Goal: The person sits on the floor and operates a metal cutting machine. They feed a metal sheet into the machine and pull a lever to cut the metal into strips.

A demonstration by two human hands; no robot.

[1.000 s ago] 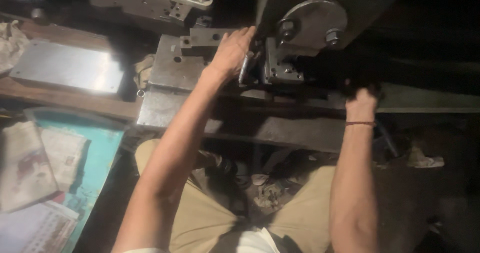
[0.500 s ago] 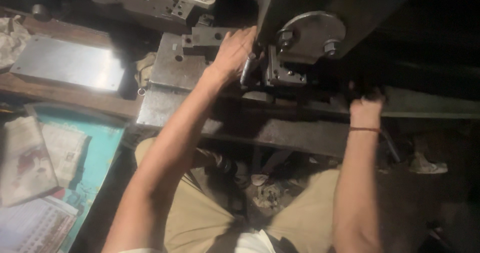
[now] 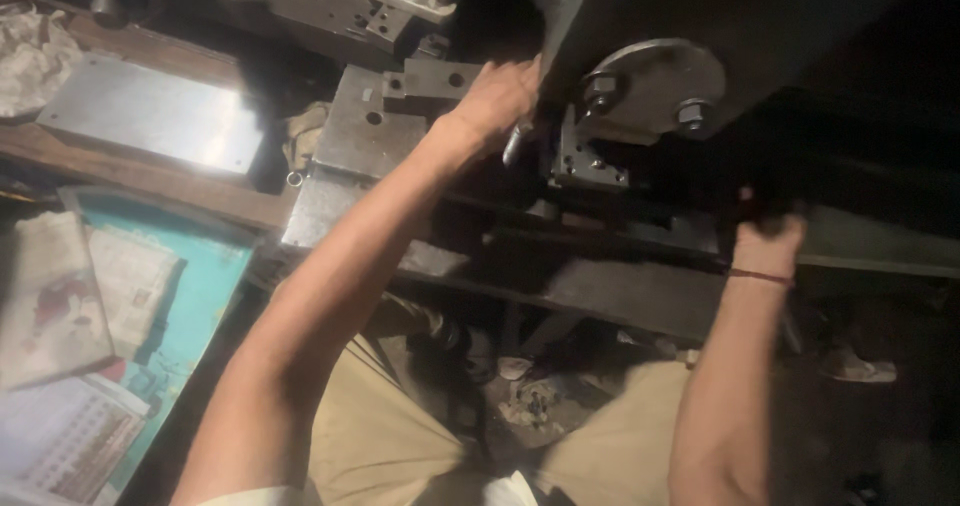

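My left hand (image 3: 497, 96) is up at the dark press machine (image 3: 700, 6), fingers curled closed around a small shiny metal piece (image 3: 514, 142) that sits just left of the die block (image 3: 585, 161), under the round grey disc (image 3: 655, 86) with its two bolts. My right hand (image 3: 768, 238) is out to the right, well apart from the left, fingers wrapped over something dark at the machine's edge; too dim to tell what exactly, or how tight. Red thread band (image 3: 760, 277) on that wrist. Grey steel plate (image 3: 365, 131) with holes lies just beside my left wrist, on the bench. Further left a flat shiny sheet (image 3: 150, 116) on the wooden plank (image 3: 130, 171), a turquoise tray (image 3: 205, 286) with papers below it. My khaki trousers (image 3: 390, 436) at the bottom, scrap on the floor between my knees.
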